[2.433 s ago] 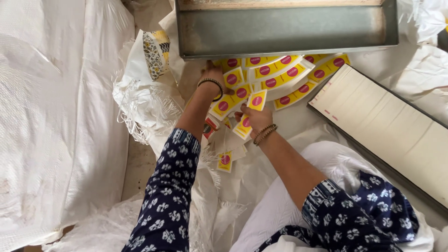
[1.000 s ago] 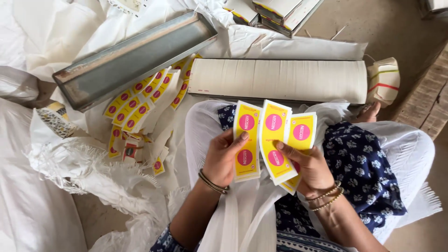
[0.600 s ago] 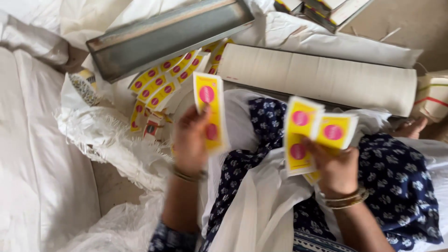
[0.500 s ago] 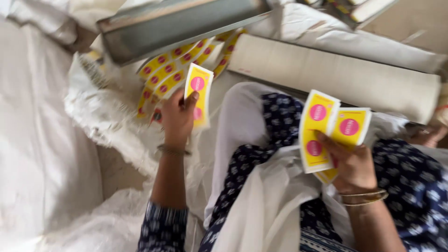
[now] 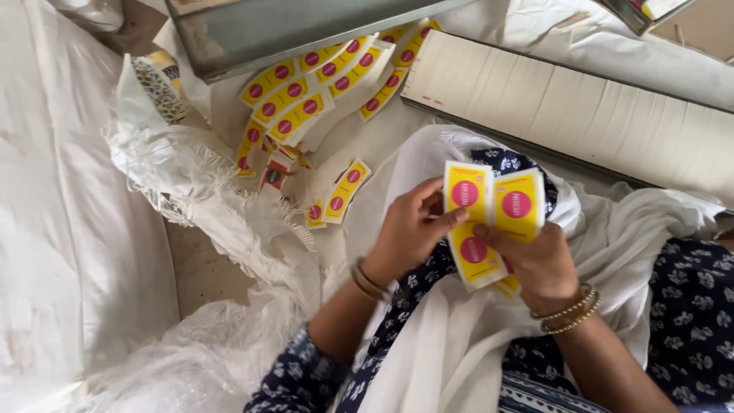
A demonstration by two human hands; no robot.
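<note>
My right hand (image 5: 535, 260) grips a small stack of yellow label strips with pink round spots (image 5: 489, 218), fanned out over my lap. My left hand (image 5: 409, 229) has its fingers on the left edge of the same stack, thumb on the front strip. Both wrists wear bangles. More yellow strips (image 5: 306, 99) lie spread in a loose pile on the white cloth to the upper left, and one strip (image 5: 344, 191) lies apart, nearer my left hand.
A grey metal tray (image 5: 290, 27) lies at the top behind the pile. A long cream block of stacked sheets (image 5: 581, 107) runs along the right. Crumpled white plastic sacking (image 5: 191, 191) and white cloth (image 5: 61, 229) cover the left side.
My left hand carried one strip out to the pile on the left, then came back to the stack in my right hand. One strip now lies apart from the pile.
</note>
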